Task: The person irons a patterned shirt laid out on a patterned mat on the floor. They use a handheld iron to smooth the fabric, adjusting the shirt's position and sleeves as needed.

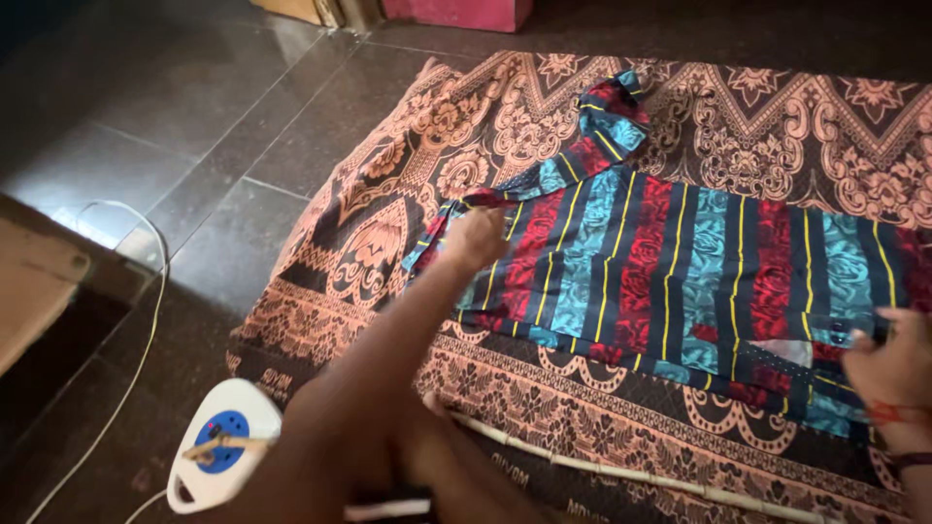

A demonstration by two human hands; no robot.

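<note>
Holding: my left hand (474, 236) pinches the striped shirt (680, 281) at its left edge.
Right hand (898, 374): grips the opposite edge.
Axis: shirt lies left-right, collar pointing away.

Looks like home, someone's living space, laundry getting done on floor. Dark polished stone floor tiles (223, 107), no tabletop in use. Patterned blanket (408, 165) in orange and brown spread straight on tiles as work pad, striped shirt (680, 262) laid flat on it under fingers. White electric iron (218, 442) with blue dial sits just left of near arm, white cord (146, 320) trailing off across tiles. Pink furniture base (456, 14) at far edge, wooden piece (34, 281) far left.
</note>
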